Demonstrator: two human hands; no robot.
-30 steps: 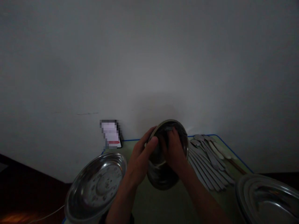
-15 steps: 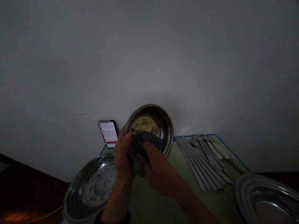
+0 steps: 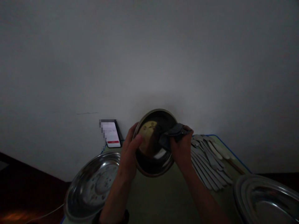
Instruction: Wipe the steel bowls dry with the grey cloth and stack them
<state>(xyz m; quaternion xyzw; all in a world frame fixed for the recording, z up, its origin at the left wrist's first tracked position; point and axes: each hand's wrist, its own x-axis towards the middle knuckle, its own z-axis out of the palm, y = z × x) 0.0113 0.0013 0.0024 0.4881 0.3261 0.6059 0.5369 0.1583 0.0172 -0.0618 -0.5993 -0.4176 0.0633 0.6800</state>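
Observation:
A round steel bowl [image 3: 151, 155] is held up over the table, tilted so its inside faces me. My left hand [image 3: 129, 154] grips its left rim, thumb on the inside edge. My right hand [image 3: 181, 147] is closed on a dark mesh scrubbing cloth [image 3: 174, 132] pressed against the bowl's upper right rim. The scene is dim.
A wide steel basin [image 3: 93, 183] sits at the lower left of the green table [image 3: 163, 199]. Several steel spoons [image 3: 210, 161] lie in a row to the right. Another steel basin [image 3: 263, 199] is at the lower right. A phone [image 3: 112, 135] leans on the wall.
The bowl has turned and dropped slightly. My right hand and the cloth moved from the bowl's lower left edge to its upper right rim; my left hand shifted to the left rim.

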